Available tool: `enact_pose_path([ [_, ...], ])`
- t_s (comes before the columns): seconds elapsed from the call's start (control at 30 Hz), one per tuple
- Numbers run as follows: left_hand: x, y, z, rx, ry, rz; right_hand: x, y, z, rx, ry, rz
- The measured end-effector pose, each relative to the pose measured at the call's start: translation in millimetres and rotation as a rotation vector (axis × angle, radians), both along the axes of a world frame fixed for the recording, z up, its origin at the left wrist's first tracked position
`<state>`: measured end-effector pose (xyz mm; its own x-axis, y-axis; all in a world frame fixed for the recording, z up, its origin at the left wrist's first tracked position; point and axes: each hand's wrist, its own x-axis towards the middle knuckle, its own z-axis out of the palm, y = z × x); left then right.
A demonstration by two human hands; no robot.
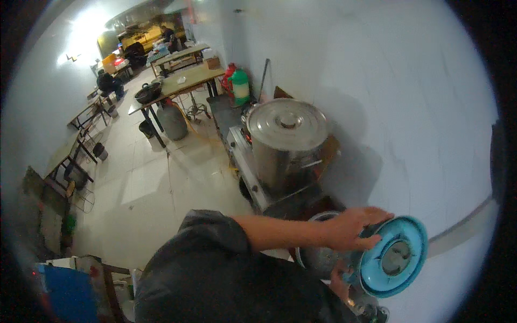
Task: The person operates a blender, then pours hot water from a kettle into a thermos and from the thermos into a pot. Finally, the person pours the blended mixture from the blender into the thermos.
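My left hand (355, 231) grips the upper side of a turquoise vacuum flask (391, 258). The flask is tipped so that its round base faces me, and its mouth is hidden. Below, my right hand (340, 280) holds the flask's near side, around what looks like its handle; part of that hand is hidden. Behind my left forearm stands a metal pot (323, 260), its rim partly covered by the arm. I cannot tell whether anything runs from the flask.
A large lidded steel stockpot (288, 141) stands on a gas stove (252, 173) against the wall. Past it are a green vacuum flask (240, 87) and a red one (229, 76). A gas cylinder (173, 121) sits beneath a table (181, 82). Two people are farther off.
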<state>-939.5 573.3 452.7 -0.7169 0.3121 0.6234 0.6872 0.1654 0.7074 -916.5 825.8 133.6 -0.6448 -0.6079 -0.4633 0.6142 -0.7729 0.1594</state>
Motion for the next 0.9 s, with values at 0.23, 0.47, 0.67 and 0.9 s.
enact_pose_path([
  [0.23, -2, 0, 1, -0.079, -0.044, -0.062, 7, -6, -4, 0.13, 0.014, 0.062],
  [0.47, -22, -9, -19, 0.023, -0.023, -0.107, 5, -22, -1, 0.249, 0.033, 0.123],
  [0.67, -8, -29, -34, -0.031, -0.33, -0.165, 9, -52, 13, 0.416, 0.102, 0.177],
  [0.9, 4, -94, -47, 0.214, -0.166, -0.312, 16, -120, 53, 0.699, 0.272, 0.271],
])
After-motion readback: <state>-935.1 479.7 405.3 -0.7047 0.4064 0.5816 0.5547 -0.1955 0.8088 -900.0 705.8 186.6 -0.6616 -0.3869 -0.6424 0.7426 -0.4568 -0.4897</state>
